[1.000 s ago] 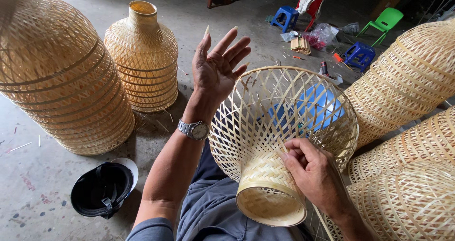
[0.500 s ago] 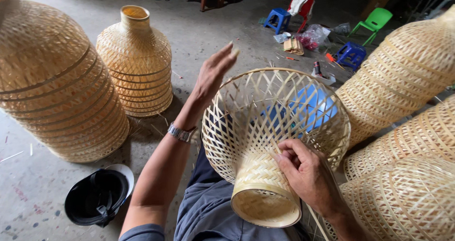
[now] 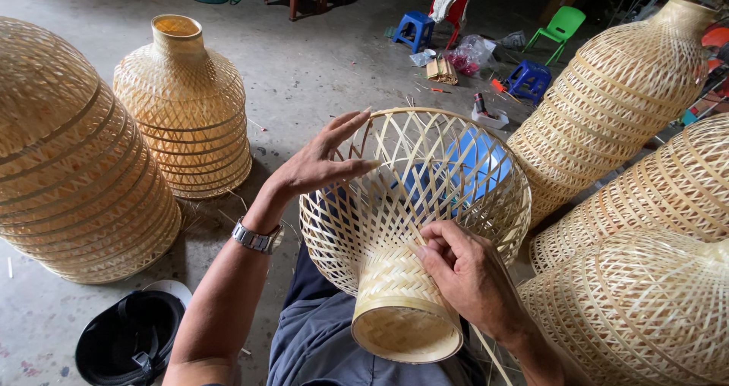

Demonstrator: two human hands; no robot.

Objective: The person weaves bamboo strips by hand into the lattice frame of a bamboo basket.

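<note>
We hold a half-made basket of pale woven bamboo strips across our lap. It lies on its side, with the narrow closed neck toward us and the wide open mouth pointing away.

Our left hand reaches out with the arm nearly straight. Its fingers are spread loose and rest on the near rim of the wide mouth, not gripping. A silver metal wristwatch sits on that wrist.

Our right hand is bent at the wrist and lies on the side of the basket, just above the neck. Its fingers are curled in and pinch a thin strip of the weave.

The neck is woven tight and smooth. The wide part is an open criss-cross net with holes we can see through.

A finished bottle-shaped bamboo basket stands upright on the grey concrete floor to our left. A black helmet lies near our left elbow.
</note>
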